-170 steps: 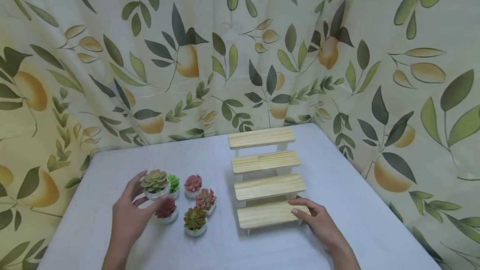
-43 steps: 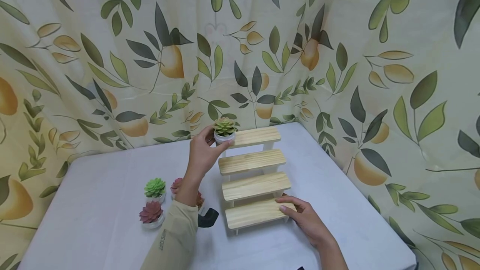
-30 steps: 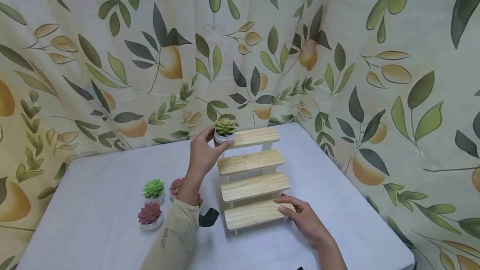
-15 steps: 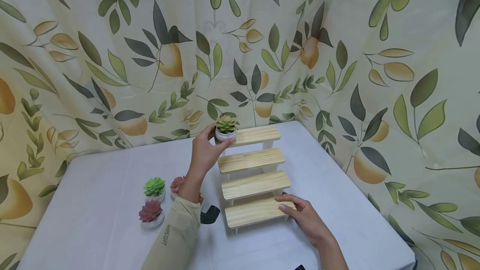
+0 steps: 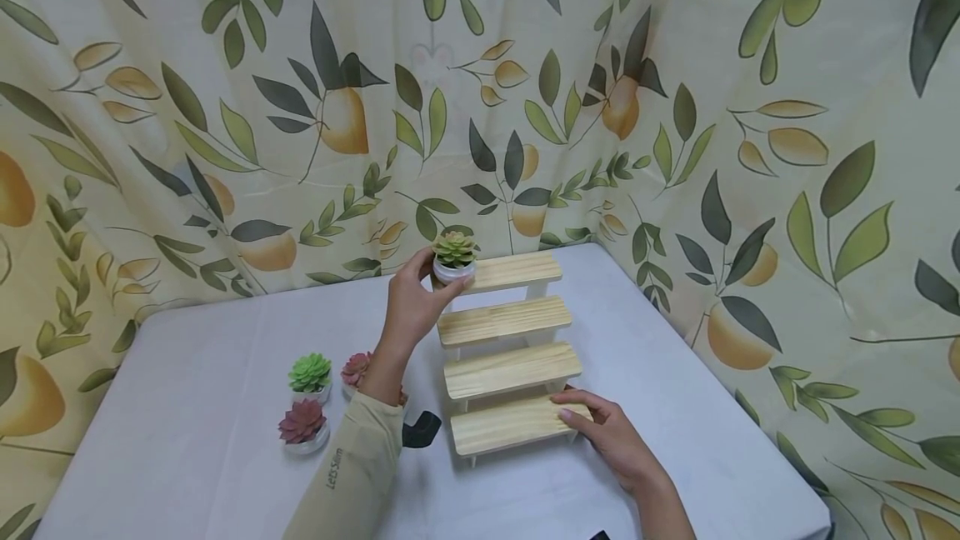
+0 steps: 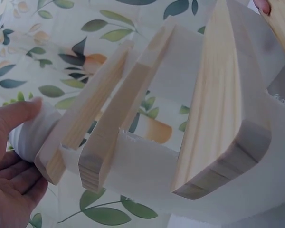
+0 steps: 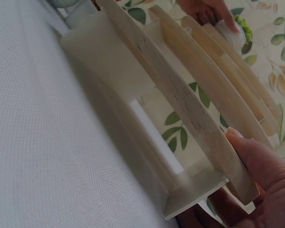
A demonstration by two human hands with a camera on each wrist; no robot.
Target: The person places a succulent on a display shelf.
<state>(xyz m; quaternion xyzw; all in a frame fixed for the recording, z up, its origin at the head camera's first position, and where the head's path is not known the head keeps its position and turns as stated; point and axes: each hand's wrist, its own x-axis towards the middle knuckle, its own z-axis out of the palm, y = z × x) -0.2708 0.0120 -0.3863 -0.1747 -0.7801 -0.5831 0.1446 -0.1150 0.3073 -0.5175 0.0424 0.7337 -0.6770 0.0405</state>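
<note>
My left hand grips the white pot of a green succulent at the left end of the top step of a wooden tiered stand. In the left wrist view, thumb and fingers hold the white pot against that step's end. The stand has pale wood steps on white supports. My right hand pinches the right end of its lowest step, thumb on top; in the right wrist view the fingers reach beneath the board.
Left on the white-covered table are a bright green succulent, a dark red succulent and a pink one, with others partly hidden by my left forearm. A black strap piece shows beside the sleeve. A leaf-and-fruit patterned curtain stands behind.
Earlier my left hand held the green succulent above the other pots; it has since moved right and back to the top step. Lately it shifts only slightly right. The right hand stays put.
</note>
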